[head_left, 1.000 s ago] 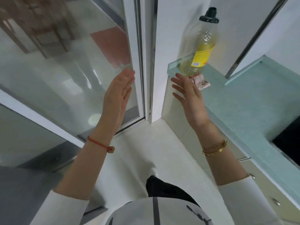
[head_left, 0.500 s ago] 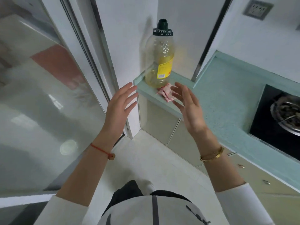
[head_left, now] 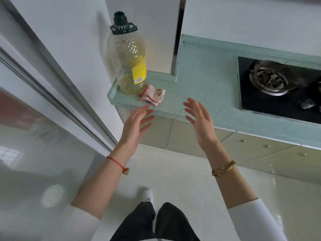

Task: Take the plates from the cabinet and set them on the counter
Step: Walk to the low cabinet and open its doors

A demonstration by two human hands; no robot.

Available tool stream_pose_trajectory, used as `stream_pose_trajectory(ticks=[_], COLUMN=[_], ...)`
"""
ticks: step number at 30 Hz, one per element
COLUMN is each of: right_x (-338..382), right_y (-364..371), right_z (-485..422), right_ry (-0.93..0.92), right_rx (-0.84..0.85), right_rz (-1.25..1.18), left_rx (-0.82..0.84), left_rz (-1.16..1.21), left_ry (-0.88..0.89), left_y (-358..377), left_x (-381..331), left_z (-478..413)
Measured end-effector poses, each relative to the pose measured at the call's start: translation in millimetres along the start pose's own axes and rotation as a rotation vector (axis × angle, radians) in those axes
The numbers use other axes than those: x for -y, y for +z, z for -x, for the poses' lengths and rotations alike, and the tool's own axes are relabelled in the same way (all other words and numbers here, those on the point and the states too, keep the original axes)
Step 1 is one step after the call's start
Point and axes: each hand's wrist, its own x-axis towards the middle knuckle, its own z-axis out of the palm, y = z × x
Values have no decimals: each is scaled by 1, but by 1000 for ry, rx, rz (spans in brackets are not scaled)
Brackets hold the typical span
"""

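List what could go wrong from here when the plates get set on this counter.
1. The oil bottle stands at the counter's left corner; a plate sliding in could likely knock it off.
2. The crumpled cloth lies on the bare stretch, so a plate set on it might rock.
3. Both the left hand and right hand are empty; no plates are in view yet.

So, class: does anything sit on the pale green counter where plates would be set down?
Yes. A large clear oil bottle and a crumpled pink cloth occupy the speckled counter's left corner; the rest is bare.

Oil bottle [head_left: 128, 61] touching rag [head_left: 152, 95]; gas hob [head_left: 279, 87] rt.
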Motion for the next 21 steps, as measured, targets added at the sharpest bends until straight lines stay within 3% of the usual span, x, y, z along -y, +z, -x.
stream_pose_trajectory(ticks=[13,21], right_x=[-160,-284], right_y=[-28,-25], right_z=[-51,-119], right_ry=[-12,-196], right_rx=[-54,-33], right_rz=[128,252], left_rx=[-27,17], left_rz=[-8,13], left_ry=[-131,30], left_y=[17,1], left_x=[147,245], left_z=[-94,-198])
